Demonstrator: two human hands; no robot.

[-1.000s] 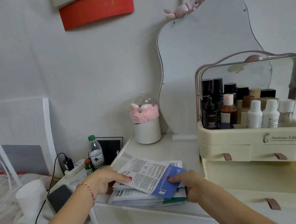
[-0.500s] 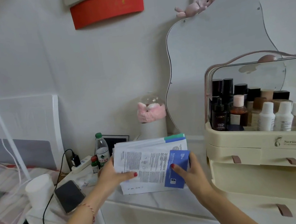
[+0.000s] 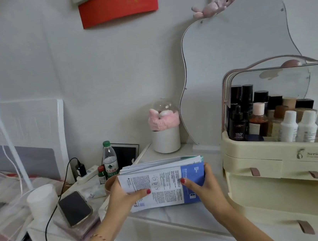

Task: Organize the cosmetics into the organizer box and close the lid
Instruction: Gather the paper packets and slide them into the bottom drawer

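standing at right on the white dresser top (image 3: 187, 215): cream organizer box (image 3: 280, 157), clear lid (image 3: 282, 81) raised, bottles (image 3: 288, 127) upright inside. stack of sheet-mask packets (image 3: 162, 182) held on edge just left of box. left hand (image 3: 122, 199) grips its left end, right hand (image 3: 205, 187) its right end.

A stack of flat white-and-blue sachets (image 3: 163, 182) stands on edge, printed back facing the camera. At its 3 o'clock, the cream organizer (image 3: 284, 156) sits lid-up, bottles (image 3: 271, 119) upright inside.
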